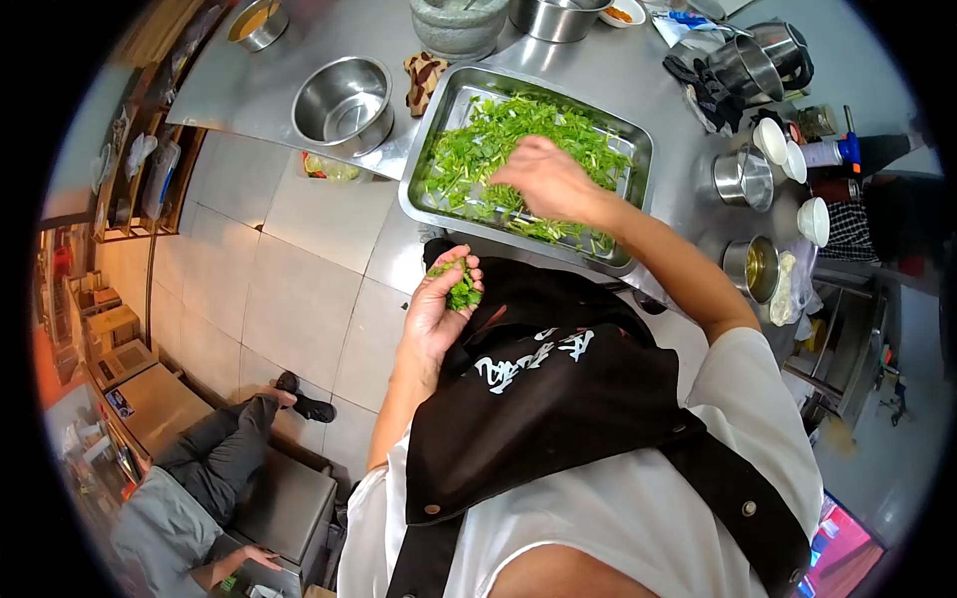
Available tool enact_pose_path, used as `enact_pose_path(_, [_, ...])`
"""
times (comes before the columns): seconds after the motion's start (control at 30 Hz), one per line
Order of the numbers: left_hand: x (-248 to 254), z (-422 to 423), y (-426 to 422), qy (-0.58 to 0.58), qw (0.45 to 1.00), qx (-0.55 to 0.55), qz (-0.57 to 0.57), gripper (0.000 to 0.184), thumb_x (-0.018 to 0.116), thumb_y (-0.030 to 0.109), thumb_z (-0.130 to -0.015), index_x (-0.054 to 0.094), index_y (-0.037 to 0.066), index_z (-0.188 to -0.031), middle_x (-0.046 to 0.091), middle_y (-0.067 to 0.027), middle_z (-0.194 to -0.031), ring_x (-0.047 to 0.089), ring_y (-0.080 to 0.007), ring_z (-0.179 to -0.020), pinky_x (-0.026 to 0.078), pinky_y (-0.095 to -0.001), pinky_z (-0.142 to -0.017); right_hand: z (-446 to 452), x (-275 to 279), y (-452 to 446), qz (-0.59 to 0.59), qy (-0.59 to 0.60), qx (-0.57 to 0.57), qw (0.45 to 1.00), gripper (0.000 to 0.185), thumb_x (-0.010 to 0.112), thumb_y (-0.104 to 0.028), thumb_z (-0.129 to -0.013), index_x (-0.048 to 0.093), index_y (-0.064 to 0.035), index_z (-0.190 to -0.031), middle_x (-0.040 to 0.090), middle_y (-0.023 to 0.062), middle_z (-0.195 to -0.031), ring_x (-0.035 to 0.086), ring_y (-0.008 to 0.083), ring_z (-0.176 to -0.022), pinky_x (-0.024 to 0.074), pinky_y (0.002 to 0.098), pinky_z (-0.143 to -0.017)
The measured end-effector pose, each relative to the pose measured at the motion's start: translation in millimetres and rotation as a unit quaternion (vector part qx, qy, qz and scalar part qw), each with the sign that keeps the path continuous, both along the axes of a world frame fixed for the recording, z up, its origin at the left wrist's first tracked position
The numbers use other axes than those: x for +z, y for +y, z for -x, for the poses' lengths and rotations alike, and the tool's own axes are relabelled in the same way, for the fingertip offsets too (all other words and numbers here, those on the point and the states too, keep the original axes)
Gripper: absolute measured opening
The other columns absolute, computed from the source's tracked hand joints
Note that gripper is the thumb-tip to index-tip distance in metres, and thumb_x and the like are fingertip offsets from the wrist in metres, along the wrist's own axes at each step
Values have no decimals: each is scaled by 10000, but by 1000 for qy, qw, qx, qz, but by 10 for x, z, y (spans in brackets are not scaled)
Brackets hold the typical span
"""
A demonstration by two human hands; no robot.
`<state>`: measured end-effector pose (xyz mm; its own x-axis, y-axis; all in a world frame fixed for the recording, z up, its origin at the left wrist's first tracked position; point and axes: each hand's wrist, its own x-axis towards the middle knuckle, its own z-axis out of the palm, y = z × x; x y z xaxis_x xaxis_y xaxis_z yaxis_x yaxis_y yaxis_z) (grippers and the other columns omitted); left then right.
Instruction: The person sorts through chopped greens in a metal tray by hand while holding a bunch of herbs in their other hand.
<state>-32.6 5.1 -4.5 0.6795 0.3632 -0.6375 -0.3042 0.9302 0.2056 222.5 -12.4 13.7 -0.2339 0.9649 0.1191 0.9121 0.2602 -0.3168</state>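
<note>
Chopped green herbs [498, 130] lie spread over a rectangular steel tray [638, 199] at the table's front edge. Below the tray's left corner, my left hand [439, 304] is curled round a small bunch of green herbs [463, 291], in front of the dark apron. My right hand [548, 179] is over the middle of the tray, its back facing up and its fingers bent down at the herbs. Whether those fingertips hold anything is hidden.
An empty steel bowl [344, 105] and a patterned cloth [424, 82] are left of the tray. Behind it stand a stone mortar [459, 28] and a steel pot [558, 18]. Pots and white bowls [812, 221] line the right side. Another person [189, 508] sits at lower left.
</note>
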Motion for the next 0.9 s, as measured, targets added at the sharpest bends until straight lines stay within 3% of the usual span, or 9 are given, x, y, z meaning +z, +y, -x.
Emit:
enact_pose_path(0.07, [-127,79,4,-6,1000,11,2,291,590,3,-810,538,31,-1095,598,-99,-944,569,-211,-831,505,-301,-731,-141,25,-68,-50,6,-44,998,310,552,29,-653,661,-106,-910,627,59,-828,566,220,-902,366,369,-945])
enact_pose_path(0.2, [-109,90,-38,10,1000,8,22,239,560,-2,-837,562,43,-1072,616,-92,-935,585,-195,-807,513,-297,-718,-230,57,-30,-23,-3,-104,994,323,530,18,-671,644,-98,-950,621,65,-840,557,243,-925,376,391,-894])
enact_pose_path(0.3, [-78,46,-35,18,1000,-3,19,238,558,0,-839,562,43,-1073,616,-91,-934,586,-196,-808,513,-297,-719,-188,-81,28,-71,17,-46,996,383,526,9,-676,618,-101,-1032,616,70,-838,549,249,-940,374,386,-907])
enact_pose_path(0.4, [-73,12,-1,9,1000,-2,8,242,558,1,-841,559,43,-1079,615,-89,-931,588,-195,-810,513,-297,-719,-121,-82,-95,-15,42,19,999,404,511,-2,-714,595,-125,-1089,612,84,-821,562,260,-910,374,383,-914])
enact_pose_path(0.5, [-92,41,39,-7,1000,8,4,290,580,14,-830,523,35,-1113,595,-100,-948,567,-208,-835,507,-302,-721,-233,39,-224,84,94,-32,992,369,487,-10,-752,604,-146,-1075,609,89,-800,578,267,-869,383,390,-913])
enact_pose_path(0.63, [-131,51,17,7,1000,12,13,302,583,10,-827,517,34,-1121,594,-99,-948,567,-206,-838,505,-300,-728,-344,55,-206,64,81,-149,983,363,485,-17,-756,608,-149,-1071,616,89,-803,586,274,-849,400,411,-897])
enact_pose_path(0.67, [-119,40,13,8,1000,8,16,303,582,9,-827,517,34,-1122,594,-98,-949,567,-206,-838,505,-300,-729,-340,35,-196,84,91,-133,983,399,494,-6,-732,596,-137,-1094,627,87,-830,588,280,-878,399,408,-896])
enact_pose_path(0.77, [-94,2,4,7,1000,-2,16,300,582,7,-826,521,33,-1118,594,-99,-949,567,-206,-837,503,-299,-734,-221,-140,-187,-33,35,-60,997,464,491,20,-703,577,-131,-1133,638,72,-860,588,278,-919,400,411,-898])
enact_pose_path(0.9, [-53,-56,27,5,1000,-7,14,287,585,6,-822,534,32,-1104,597,-99,-949,567,-208,-838,503,-301,-729,-72,-80,-183,28,112,-19,993,520,475,39,-687,553,-123,-1175,644,74,-868,599,264,-911,439,403,-847])
